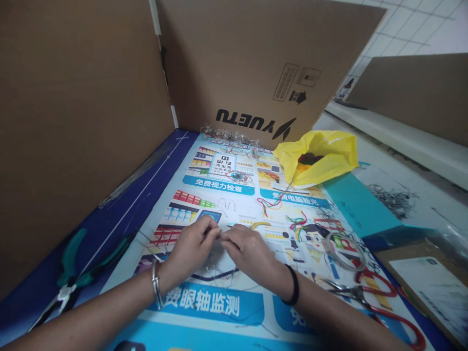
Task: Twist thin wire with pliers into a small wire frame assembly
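Observation:
My left hand and my right hand meet over the printed poster sheet, fingertips pinched together and nearly touching. Whatever sits between the fingertips is too small and blurred to make out. Fine wire strands lie on the sheet just below the hands. Beyond them are bent U-shaped wire pieces. Red, green and yellow cords lie to the right of my right hand, and another bunch of coloured cord is farther back.
Green-handled pliers lie at left, red-handled scissors and a tape roll at right. A yellow bag stands open at the back. Tangled wire pieces lie before the cardboard wall; another wire pile is right.

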The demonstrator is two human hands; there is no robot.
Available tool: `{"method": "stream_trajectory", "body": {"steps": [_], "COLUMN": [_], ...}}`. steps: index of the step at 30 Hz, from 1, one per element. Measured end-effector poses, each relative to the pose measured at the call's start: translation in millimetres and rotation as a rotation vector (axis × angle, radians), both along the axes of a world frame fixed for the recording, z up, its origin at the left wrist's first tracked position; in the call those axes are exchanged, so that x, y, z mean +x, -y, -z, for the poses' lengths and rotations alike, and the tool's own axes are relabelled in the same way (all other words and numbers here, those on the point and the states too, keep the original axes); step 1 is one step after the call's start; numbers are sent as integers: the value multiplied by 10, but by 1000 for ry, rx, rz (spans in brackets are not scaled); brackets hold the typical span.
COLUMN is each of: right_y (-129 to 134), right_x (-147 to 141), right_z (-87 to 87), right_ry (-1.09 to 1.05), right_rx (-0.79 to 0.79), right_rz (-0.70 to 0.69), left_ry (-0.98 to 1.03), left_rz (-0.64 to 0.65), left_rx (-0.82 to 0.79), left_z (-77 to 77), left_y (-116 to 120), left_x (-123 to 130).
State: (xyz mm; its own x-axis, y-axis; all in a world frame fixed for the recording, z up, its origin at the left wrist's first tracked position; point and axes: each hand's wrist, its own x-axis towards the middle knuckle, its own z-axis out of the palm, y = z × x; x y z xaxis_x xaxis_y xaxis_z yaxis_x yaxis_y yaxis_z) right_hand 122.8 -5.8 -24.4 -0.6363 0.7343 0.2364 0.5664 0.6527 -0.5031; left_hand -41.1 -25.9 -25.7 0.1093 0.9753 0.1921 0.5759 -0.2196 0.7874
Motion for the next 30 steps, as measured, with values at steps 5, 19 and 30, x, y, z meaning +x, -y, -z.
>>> {"method": "stream_trajectory", "body": {"steps": [5, 19, 30], "right_y": [2, -15, -70], "right_x": [-1, -5, 438], "right_z": [14, 24, -151], "right_ry": [-32, -77, 101], "right_rx": [9, -34, 118], "right_rz": [0, 63, 84], "left_ry": [-8, 94, 108], "left_rz": [-26, 3, 31], "left_rx": [-11, -30, -17], "left_z": [-21, -49, -49], "left_y": [-12, -14, -29], "left_x": [-1, -3, -33]}}
